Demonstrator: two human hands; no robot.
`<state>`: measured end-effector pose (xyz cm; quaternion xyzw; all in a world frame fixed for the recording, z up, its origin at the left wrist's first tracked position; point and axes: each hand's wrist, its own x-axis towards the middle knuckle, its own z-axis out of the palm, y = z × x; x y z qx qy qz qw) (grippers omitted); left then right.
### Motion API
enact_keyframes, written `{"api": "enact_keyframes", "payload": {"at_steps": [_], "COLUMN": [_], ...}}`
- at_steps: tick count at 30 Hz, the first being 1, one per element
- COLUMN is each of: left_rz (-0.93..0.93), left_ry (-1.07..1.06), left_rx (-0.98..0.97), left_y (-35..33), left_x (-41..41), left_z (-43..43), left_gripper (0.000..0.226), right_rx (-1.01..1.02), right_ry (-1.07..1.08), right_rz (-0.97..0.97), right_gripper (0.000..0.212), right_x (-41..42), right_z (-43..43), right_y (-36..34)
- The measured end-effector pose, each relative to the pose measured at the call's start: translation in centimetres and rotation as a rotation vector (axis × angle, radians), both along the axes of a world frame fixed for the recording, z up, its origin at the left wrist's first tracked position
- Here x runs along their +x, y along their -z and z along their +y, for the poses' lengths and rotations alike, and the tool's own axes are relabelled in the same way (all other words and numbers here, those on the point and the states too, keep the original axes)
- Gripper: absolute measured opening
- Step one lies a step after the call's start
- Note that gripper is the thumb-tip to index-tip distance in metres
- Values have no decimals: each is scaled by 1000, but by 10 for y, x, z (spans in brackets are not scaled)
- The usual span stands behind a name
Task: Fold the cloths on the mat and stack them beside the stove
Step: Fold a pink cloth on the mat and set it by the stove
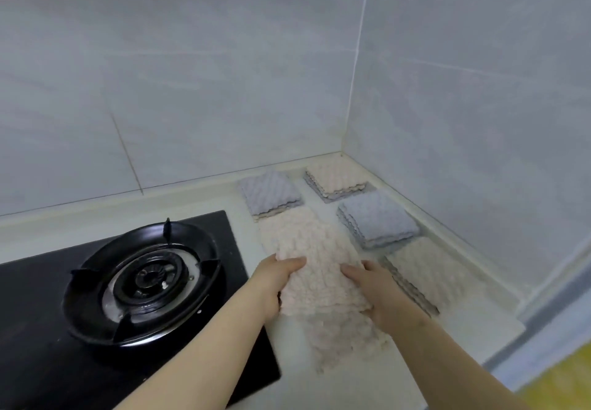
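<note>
Two hands on one pink cloth (pixel 316 249) here, and it's lying on the desk (pixel 351 387) just right of the stove (pixel 144 278), partway through a fold. The left hand (pixel 276 284) grips the cloth's stove-side edge, thumb on top and fingers curled under. The right hand (pixel 377 291) pinches the edge away from the stove the same way. A raised layer sits between them, and more cloth trails out flat beyond it on both ends. It's a bit blurry, so I can't tell exactly how the layers overlap.

My take on doing this fold well: keep both hands level, carry the held edge over until it meets the opposite edge, line up the scalloped borders, then press flat before letting go. This fluffy stuff will probably spring back if it isn't smoothed.

Room is tight. Four finished stacks sit farther from the stove:
- back grey-topped stack (pixel 270 190), touching the pink cloth's far end
- corner beige-topped stack (pixel 335 177)
- right grey-topped stack (pixel 377 217)
- near beige-topped stack (pixel 425 268), just beside the right hand

The wall (pixel 447 121) boxes in two sides, so the open desk is mostly toward the person. Watch the stove-side elbow near the burner.
</note>
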<state>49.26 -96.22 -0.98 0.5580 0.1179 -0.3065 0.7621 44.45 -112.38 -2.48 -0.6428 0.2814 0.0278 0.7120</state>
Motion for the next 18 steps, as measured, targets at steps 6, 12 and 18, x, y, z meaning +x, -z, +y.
{"api": "enact_keyframes", "payload": {"at_steps": [6,12,18], "left_rz": [-11,20,46], "left_ry": [-90,-104,-98], "left_rx": [-15,1,-18], "left_y": [5,12,15], "left_x": [37,37,14], "left_z": [-77,-150,-203], "left_gripper": [25,24,19], "right_rx": [-32,-141,-276], "right_ry": [-72,-156,-131], "right_rz": [1,37,23], "right_gripper": [17,4,36], "right_x": [55,59,44], "right_z": [-79,-156,-206], "right_y": [-2,-12,-7]}}
